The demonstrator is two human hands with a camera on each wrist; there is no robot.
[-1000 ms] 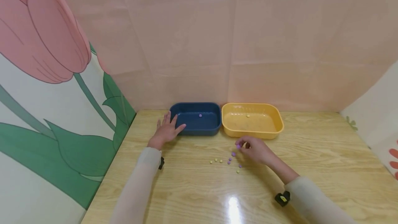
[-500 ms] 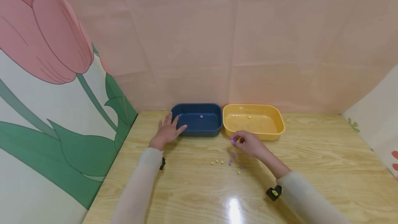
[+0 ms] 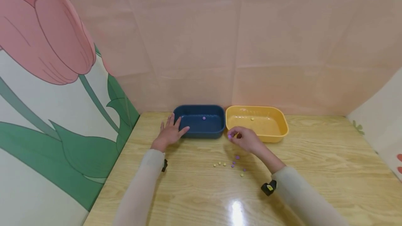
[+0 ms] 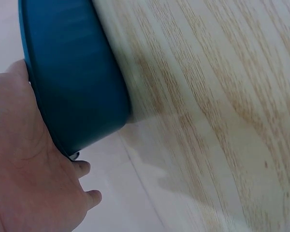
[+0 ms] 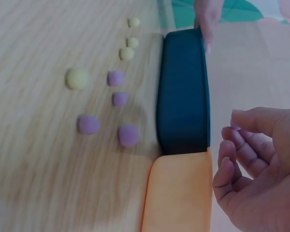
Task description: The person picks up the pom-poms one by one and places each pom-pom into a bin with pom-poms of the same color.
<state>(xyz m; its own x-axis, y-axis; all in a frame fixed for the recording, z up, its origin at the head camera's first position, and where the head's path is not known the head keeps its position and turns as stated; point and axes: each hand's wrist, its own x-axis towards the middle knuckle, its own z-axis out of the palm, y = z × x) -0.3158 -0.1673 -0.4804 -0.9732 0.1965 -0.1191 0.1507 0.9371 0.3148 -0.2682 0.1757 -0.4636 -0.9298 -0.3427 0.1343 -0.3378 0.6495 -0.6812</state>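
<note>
My right hand (image 3: 246,139) pinches a small purple ball (image 3: 229,136) between thumb and fingertips, above the front left corner of the yellow tray (image 3: 269,138). In the right wrist view the ball (image 5: 235,127) is mostly covered by the fingertips. My left hand (image 3: 169,134) rests at the left end of the dark blue tray (image 3: 201,135), its fingers spread over the rim. One purple ball (image 3: 204,118) lies inside the blue tray, and one yellow ball (image 3: 252,119) inside the yellow tray. Left wrist view: the hand (image 4: 34,154) lies along the tray's wall (image 4: 79,82).
Several loose balls lie on the wooden table (image 3: 188,191) in front of the trays, such as a yellow ball (image 5: 77,78) and a purple ball (image 5: 128,135). Both trays stand side by side near the pink back wall (image 3: 188,44).
My right hand has moved left and away from me with the purple ball, from above the loose balls to the yellow tray's left corner. The left hand stays put.
</note>
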